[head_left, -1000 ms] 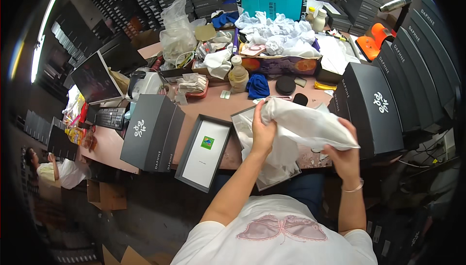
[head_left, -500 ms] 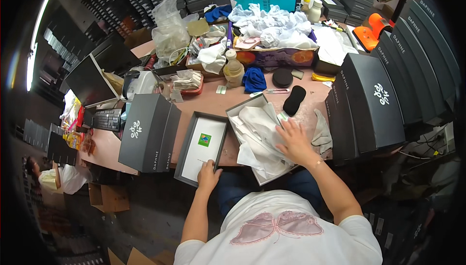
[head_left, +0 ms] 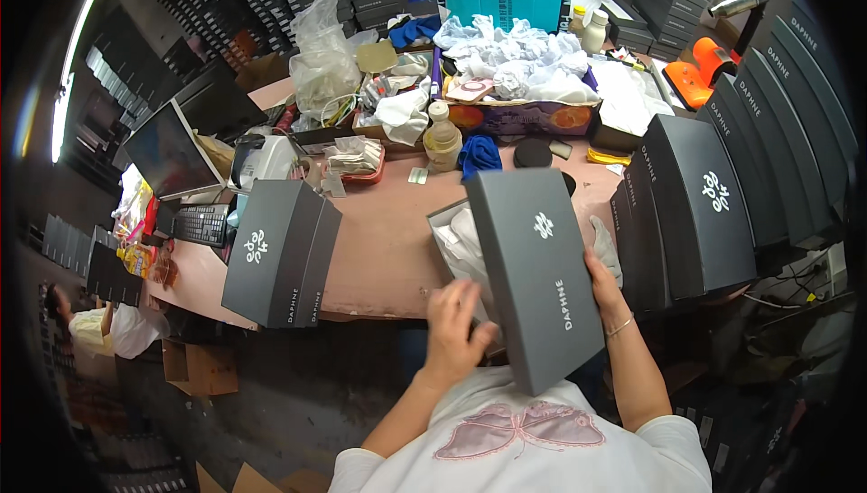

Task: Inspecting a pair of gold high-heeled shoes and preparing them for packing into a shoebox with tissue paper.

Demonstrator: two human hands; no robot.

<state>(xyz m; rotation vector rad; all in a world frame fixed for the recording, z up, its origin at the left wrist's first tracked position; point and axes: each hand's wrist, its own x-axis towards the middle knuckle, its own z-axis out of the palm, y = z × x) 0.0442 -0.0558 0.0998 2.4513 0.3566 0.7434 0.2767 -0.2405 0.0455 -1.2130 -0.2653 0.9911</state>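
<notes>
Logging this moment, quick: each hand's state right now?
Left hand: open, beside the dark grey lid; contact cannot be told.
Right hand: holding that lid at its right edge.

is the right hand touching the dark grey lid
Touching: the head view shows the right hand gripping the right edge of the dark grey lid.

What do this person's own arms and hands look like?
The left hand and right hand are both bare, without gloves. A thin, pale bracelet circles the right wrist; the left shows none. Short white sleeves cover the upper arms, leaving the forearms uncovered.
</notes>
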